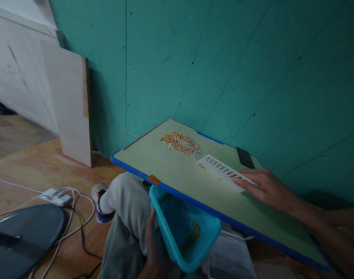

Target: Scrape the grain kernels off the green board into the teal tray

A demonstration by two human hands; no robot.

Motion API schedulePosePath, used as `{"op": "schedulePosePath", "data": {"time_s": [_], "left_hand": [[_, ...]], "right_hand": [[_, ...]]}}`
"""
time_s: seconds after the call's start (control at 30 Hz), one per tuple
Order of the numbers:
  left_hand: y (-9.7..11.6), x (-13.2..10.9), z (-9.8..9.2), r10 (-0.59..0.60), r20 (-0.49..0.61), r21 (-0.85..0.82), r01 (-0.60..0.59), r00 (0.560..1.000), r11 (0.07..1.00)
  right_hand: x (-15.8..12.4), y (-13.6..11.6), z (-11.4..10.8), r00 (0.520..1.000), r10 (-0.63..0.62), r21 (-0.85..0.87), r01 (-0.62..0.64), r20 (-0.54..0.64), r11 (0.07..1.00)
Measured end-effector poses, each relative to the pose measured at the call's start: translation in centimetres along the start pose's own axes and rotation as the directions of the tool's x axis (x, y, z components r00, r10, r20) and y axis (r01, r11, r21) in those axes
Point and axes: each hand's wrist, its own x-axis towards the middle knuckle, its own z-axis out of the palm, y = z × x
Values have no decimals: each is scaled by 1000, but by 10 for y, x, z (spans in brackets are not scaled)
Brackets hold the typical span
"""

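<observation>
My right hand (267, 188) rests on a white slotted plastic scraper (222, 169), gripping its near end on the pale green board (171, 174). The scraper's far edge points at a pile of yellow grains (181, 142) near the board's back edge, with a few stray grains beside it. My left hand (155, 248) grips a blue plastic tray (183, 228) held just under the board's blue front edge. Some yellow grains lie inside the tray.
A teal wall stands close behind the board. A black flat object (244, 157) lies at the board's far edge. On the wooden floor to the left are a white power strip (55, 196) with cables and a dark round lid (23, 236). My bent knee (127, 201) is below the board.
</observation>
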Motion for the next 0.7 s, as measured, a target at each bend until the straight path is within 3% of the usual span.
{"op": "schedulePosePath", "data": {"time_s": [0.33, 0.5, 0.7], "left_hand": [[-4, -7, 9, -59, 136, 82, 48, 989, 995], [-2, -7, 11, -51, 49, 129, 44, 998, 991], [0, -3, 8, -64, 66, 110, 56, 996, 992]], "right_hand": [[-17, -26, 11, 985, -124, -48, 119, -118, 992], [-27, -28, 6, 990, -95, -44, 91, -104, 995], [-36, -37, 5, 985, -140, -64, 134, -100, 989]]}}
